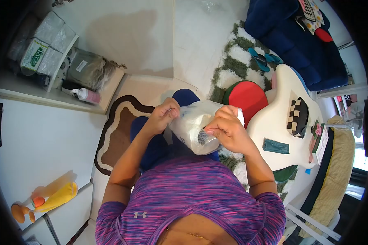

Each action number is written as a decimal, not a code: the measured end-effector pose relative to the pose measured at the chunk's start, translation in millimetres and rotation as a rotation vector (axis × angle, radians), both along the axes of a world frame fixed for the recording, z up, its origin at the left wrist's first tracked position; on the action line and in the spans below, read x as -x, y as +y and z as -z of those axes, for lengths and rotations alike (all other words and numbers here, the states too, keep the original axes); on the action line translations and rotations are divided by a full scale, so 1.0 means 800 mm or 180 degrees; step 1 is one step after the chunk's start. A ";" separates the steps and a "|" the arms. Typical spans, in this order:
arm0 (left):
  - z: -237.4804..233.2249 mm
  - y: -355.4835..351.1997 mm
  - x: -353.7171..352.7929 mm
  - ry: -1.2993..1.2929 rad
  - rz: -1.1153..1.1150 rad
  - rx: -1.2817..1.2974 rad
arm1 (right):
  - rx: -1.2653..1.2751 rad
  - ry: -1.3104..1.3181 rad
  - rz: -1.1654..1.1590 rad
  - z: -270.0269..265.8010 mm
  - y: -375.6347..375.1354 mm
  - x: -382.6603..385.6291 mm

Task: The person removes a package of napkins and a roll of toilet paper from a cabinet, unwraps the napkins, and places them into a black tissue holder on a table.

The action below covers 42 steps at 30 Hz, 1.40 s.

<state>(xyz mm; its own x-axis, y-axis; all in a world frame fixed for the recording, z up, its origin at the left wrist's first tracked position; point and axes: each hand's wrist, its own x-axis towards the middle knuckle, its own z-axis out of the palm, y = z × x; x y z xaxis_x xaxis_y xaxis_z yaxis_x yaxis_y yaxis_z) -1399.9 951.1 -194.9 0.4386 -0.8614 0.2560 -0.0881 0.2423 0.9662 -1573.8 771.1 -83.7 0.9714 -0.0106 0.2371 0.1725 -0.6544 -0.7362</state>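
Plastic bag [188, 127], dark item [202, 137] inside

Bright; soft shadows; window [360, 157] glare right; fisheye-bent edges, black corners.

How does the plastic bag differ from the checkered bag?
The plastic bag is whitish and partly see-through; the checkered bag shows cream and black squares. The plastic bag is held by the left hand and right hand; the checkered bag lies on the white table.

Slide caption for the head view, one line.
Left hand and right hand gripping a translucent plastic bag near a wavy-edged white table.
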 end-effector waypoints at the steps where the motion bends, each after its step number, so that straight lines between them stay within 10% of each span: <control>1: 0.009 0.000 0.001 0.0060 -0.0052 -0.0005 | 0.0008 0.0084 -0.0045 0.004 -0.002 0.002; 11: -0.057 -0.002 -0.001 -0.0831 0.0101 -0.0013 | 0.0422 0.0108 0.0253 -0.010 -0.017 -0.022; 20: -0.080 -0.025 0.024 -0.2550 -0.0367 -0.0256 | 0.1629 0.1178 -0.1323 -0.034 -0.053 -0.048; 42: -0.022 -0.007 0.017 -0.1655 -0.0249 -0.0845 | 0.0870 0.1275 -0.0478 -0.003 -0.071 -0.057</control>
<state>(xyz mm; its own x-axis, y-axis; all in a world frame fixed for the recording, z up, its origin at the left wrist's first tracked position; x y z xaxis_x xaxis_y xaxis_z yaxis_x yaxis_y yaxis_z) -1413.3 945.3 -177.0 0.3781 -0.8956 0.2345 -0.5745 -0.0284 0.8180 -1528.6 713.9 -81.7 0.9727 0.1467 -0.1798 0.0188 -0.8221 -0.5690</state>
